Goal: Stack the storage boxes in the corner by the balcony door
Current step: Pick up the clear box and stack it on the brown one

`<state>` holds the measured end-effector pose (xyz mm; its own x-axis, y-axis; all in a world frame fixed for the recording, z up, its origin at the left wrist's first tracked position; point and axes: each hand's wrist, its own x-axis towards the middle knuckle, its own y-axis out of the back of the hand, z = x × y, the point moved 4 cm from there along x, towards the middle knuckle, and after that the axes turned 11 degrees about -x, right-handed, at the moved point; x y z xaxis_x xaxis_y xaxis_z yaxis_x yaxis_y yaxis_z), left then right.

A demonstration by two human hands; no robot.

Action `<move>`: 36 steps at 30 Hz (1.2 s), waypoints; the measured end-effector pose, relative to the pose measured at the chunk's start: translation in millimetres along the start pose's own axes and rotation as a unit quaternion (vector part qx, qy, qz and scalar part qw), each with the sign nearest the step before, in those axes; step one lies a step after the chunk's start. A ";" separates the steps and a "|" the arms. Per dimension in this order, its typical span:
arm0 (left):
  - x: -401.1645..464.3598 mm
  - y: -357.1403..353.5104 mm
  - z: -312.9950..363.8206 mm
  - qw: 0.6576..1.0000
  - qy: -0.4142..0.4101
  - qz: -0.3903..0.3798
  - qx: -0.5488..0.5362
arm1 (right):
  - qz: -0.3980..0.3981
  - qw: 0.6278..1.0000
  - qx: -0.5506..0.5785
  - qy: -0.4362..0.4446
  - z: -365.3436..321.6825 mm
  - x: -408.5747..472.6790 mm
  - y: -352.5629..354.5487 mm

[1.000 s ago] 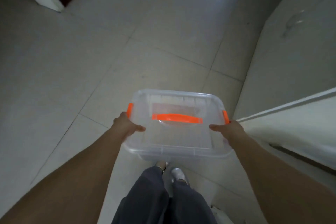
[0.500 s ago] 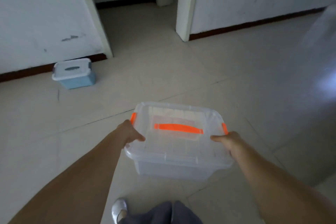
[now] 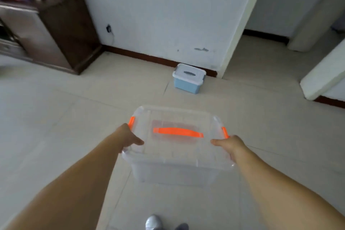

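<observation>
The clear rectangular plastic storage box with orange latches and an orange lid handle (image 3: 177,142) is carried above the tiled floor (image 3: 56,117), lid closed, its long axis running left to right across the body; the left hand (image 3: 128,137) grips the left short end beside one orange latch, thumb laid over the lid edge; the right hand (image 3: 230,144) grips the right short end in the same manner, thumb on the lid. The small pale-blue lidded storage box with a grey top handle (image 3: 188,78) stands on the floor against the white wall (image 3: 158,15), just left of the wall's corner edge; it lies ahead of the carried box and slightly to the right, well apart; the right hand is marginally nearer. Judgement: the coming move is a forward carry, then a level lowering near the blue box. A dark wooden cabinet (image 3: 61,31) stands to the left.
</observation>
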<state>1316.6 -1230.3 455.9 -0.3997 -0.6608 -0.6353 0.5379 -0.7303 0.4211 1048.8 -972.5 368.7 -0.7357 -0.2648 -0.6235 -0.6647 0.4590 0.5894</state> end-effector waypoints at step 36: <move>8.7 612.2 -400.3 0.731 0.255 0.433 -0.461 | -0.299 0.780 -0.392 0.385 -673.8 -251.6 -766.1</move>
<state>1939.6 -1613.8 449.1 0.5897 -0.4839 -0.6466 0.7910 0.5074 0.3417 1655.4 -1829.0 420.1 0.0772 -0.8025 -0.5917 -0.5729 -0.5214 0.6324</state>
